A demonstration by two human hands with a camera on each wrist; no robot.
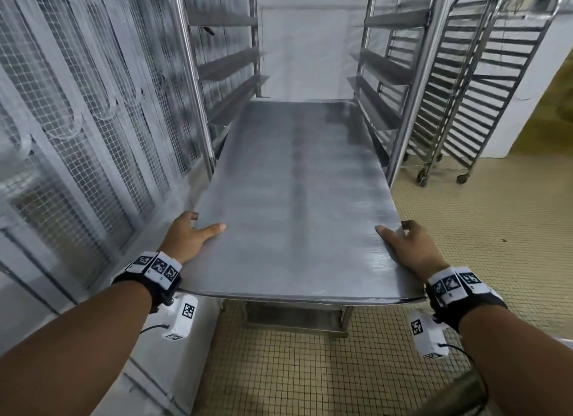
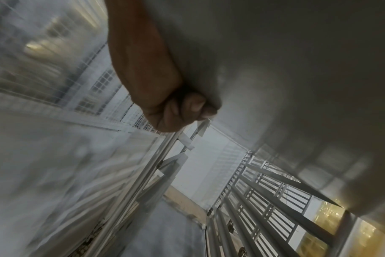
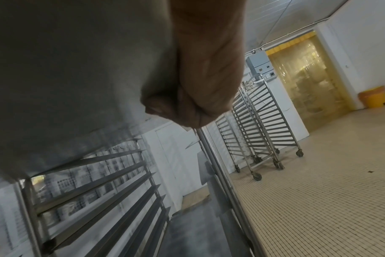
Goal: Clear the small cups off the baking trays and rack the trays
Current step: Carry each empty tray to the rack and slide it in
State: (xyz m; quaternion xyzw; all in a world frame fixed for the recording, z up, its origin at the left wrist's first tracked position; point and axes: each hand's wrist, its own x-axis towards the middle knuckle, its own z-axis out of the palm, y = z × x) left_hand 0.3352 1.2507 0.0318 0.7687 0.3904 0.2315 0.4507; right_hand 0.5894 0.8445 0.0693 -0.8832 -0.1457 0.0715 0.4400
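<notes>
A large flat grey baking tray lies partly inside a tall steel rack, its far end between the rack's side runners. No cups show on it. My left hand grips the tray's near left edge, thumb on top and fingers underneath. My right hand grips the near right edge the same way. From below, the left wrist view shows my left hand curled under the tray's underside. The right wrist view shows my right hand curled under the tray.
Empty angled runners line both sides of the rack above the tray. Wire-mesh panels stand close on the left. Several empty wheeled racks stand at the right on the tiled floor. A yellow bin sits by a strip-curtain doorway.
</notes>
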